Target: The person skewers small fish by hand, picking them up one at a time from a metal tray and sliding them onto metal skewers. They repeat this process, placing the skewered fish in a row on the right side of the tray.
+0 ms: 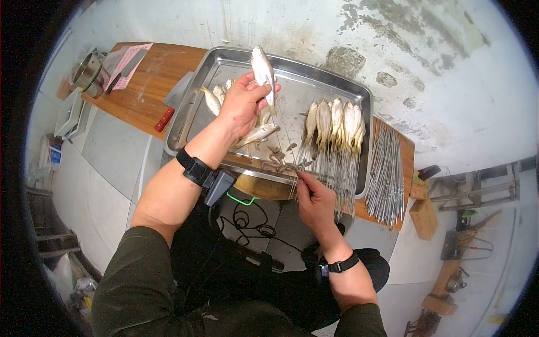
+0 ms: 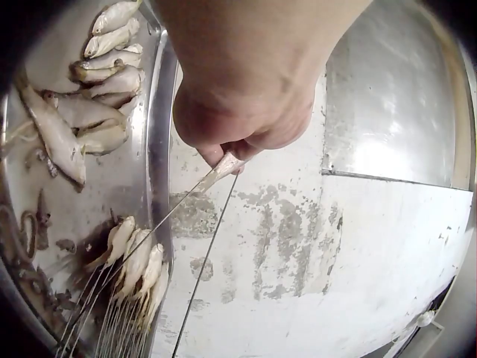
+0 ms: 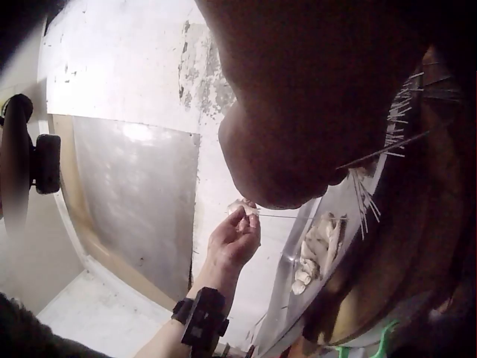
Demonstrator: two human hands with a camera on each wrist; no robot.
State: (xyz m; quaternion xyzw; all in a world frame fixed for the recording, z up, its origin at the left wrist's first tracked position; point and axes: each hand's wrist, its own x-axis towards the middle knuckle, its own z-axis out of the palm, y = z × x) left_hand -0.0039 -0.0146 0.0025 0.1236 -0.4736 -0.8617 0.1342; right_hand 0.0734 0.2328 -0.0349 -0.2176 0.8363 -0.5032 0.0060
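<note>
The fish [image 1: 263,67] is up off the tray [image 1: 292,84], head away from the body and tail toward the wrist, pinched between the thumb and fingers of the left hand [image 1: 244,106]. From its tail end a thin metal rod [image 1: 285,140] runs back toward the right hand [image 1: 317,205], whose thumb and curled fingers pinch near its lower part; how far the tip sits inside the fish, I cannot tell. That hidden tip is the main worry: pushed at a slant, it could break out through the thin side and prick the fingers wrapped close round the body. Wet skin could also let the fish slip or twist under the push, and a rod so long and slim could bow if the right hand presses from this far down. Below the left hand, loose fish [image 1: 258,135] and dark scraps [image 1: 275,157] lie in the tray, so a dropped fish could land among them. Beyond the right hand, the skewered fish [image 1: 337,121] lie side by side with their rods fanned over the near rim; a careless elbow or sleeve could catch those ends and drag the row askew. Farther right, the bundle of bare rods [image 1: 387,174] rests just beside the tray, where a knock could scatter it.
</note>
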